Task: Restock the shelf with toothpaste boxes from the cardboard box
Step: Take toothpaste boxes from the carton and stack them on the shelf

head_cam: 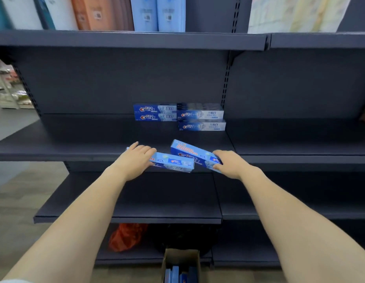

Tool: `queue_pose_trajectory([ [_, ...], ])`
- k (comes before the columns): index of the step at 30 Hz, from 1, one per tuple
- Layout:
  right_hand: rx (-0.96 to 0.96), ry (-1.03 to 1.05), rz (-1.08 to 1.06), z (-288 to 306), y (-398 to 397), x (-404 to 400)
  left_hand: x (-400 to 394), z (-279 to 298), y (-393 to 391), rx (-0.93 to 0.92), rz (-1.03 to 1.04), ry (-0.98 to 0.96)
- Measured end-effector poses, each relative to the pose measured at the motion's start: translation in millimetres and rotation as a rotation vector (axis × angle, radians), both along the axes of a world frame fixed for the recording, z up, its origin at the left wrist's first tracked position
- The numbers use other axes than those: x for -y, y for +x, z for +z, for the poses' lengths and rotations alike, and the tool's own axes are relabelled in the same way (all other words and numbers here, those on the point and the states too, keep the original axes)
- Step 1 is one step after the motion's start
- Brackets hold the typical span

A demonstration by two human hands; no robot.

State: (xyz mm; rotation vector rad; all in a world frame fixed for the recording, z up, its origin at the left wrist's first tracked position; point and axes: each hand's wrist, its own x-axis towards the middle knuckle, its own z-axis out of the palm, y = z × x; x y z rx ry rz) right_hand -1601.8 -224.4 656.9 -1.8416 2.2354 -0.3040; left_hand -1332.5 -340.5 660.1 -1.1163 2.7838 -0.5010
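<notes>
At the far left, beyond the end of the shelving, blurred packaged goods sit in another aisle. On the top shelf stand tall flat packs, orange and pale blue among them.

The left hand reaches over the front edge of the dark grey middle shelf, fingers curled over the top of a light blue toothpaste box and gripping its left end; the box lies roughly level, its right end jutting past the shelf edge. Behind it, toward the back panel, four Crest toothpaste boxes are stacked in two pairs: a darker blue pair on the left, and touching it on the right a paler pair, which sits slightly nearer.

The right hand pinches the near end of a second, darker blue toothpaste box, thumb under and fingers on top; it tilts, far end pointing up-left over the shelf.

Below, on the floor by the bottom shelf, an orange mesh bag lies left of an open cardboard box holding more blue boxes standing upright.
</notes>
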Motion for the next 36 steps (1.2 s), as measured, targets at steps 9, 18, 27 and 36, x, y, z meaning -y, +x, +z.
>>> queue_pose_trajectory([
  [9,0.041,0.051,-0.039,24.6,-11.0,54.5,49.7,15.8,-16.1,-0.072,0.076,0.157],
  [18,0.070,0.130,0.020,27.5,-13.2,107.4,94.3,5.3,-22.9,-0.159,0.087,0.274],
  [27,0.007,0.348,0.027,43.0,-22.2,140.2,124.9,-4.6,-28.9,-0.104,0.043,0.282],
  [36,0.028,0.291,0.008,45.4,-15.8,144.9,132.8,-16.0,-25.7,-0.128,0.006,0.268],
])
